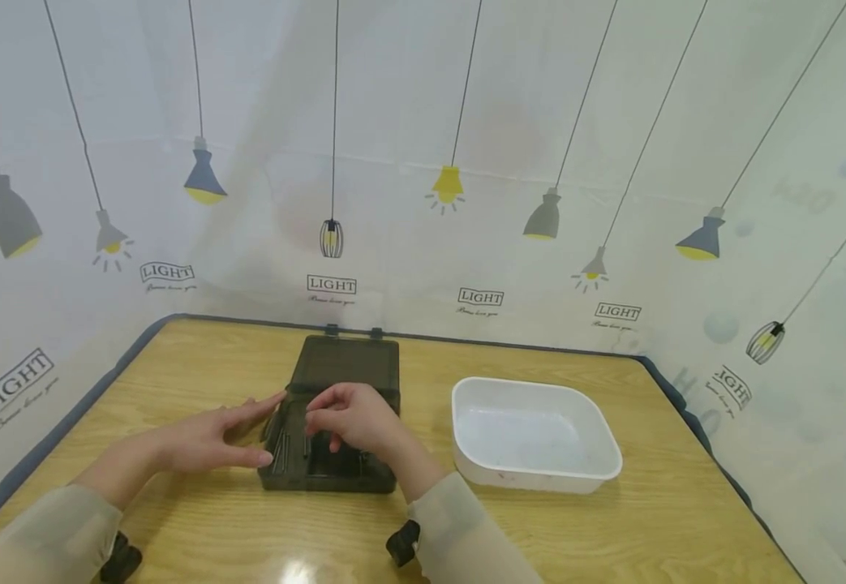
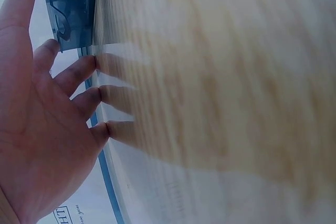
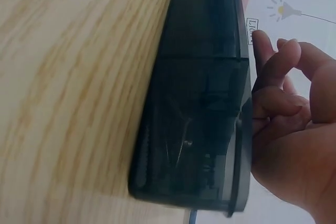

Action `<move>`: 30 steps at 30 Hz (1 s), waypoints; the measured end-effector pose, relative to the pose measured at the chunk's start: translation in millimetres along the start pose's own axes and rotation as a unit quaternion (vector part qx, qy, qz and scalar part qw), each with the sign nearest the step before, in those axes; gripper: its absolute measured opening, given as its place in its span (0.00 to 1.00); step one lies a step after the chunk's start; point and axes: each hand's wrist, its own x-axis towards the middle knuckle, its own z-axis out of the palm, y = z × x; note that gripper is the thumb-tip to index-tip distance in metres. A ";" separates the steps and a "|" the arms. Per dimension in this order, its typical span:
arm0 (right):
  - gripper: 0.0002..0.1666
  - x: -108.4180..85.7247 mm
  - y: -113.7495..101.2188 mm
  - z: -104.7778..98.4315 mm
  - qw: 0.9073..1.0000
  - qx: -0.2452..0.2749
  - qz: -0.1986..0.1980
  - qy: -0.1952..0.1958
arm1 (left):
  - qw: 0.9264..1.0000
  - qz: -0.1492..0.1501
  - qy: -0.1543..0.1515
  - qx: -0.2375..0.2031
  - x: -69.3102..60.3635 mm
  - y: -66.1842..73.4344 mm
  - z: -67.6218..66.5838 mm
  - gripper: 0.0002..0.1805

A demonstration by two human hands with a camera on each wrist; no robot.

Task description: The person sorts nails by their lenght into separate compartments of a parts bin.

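In the head view a dark, see-through plastic case [image 1: 328, 481] lies on the table with its lid [image 1: 345, 362] raised. Several thin metal rods [image 1: 281, 453] lie at the case's left side; their exact kind is too small to make out. My left hand [image 1: 199, 438] has its fingers spread, with thumb and index finger at the case's left edge. Above the inside of the case is my right hand [image 1: 355, 415], its fingers bent and thumb close to the index finger. Another thin rod [image 1: 306, 446] shows just below those fingertips; whether they pinch it cannot be made out.
A white plastic basin [image 1: 539, 478] stands on the wooden table [image 1: 211, 543], right of the case. Behind the table hangs a pale curtain [image 1: 408, 105] printed with lamps. Dark blue edging [image 1: 28, 495] runs along the table's sides and back.
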 end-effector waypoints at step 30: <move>0.16 10.8 28.1 -46.9 0.948 0.079 -0.018 0.309 | 0.997 0.044 0.060 -0.014 4.7 -0.7 -1.0 0.49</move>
